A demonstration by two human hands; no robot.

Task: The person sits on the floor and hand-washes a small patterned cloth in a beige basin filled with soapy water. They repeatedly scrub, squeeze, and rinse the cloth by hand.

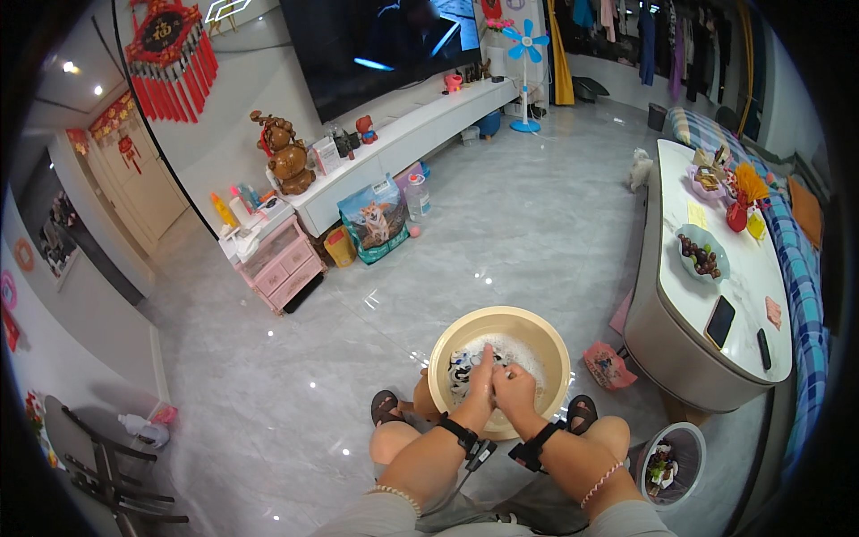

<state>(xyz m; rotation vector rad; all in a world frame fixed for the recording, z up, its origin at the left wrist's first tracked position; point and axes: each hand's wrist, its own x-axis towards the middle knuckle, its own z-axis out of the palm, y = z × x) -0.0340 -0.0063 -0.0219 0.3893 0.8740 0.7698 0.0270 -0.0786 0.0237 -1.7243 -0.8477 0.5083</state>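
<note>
A cream plastic basin [443, 335] stands on the floor between my feet, with sudsy water inside. Patterned black, white and blue cloth [462, 368] lies wet at its left side. Over the basin my left hand [484, 376] is held upright with its thumb or fingers pointing away from me. Against it, my right hand [515, 388] is curled, knuckles up. The two hands meet at the middle of the basin. Whether cloth is pinched between them is hidden by the fingers. Each wrist wears a black strap with a small device.
To the right are a white-topped coffee table [691, 322] with a phone and a grape bowl [721, 258], a pink bag [607, 366] and a lined trash bin [698, 456]. A pink drawer unit [288, 268] and a pet food bag [372, 221] stand farther off at the left.
</note>
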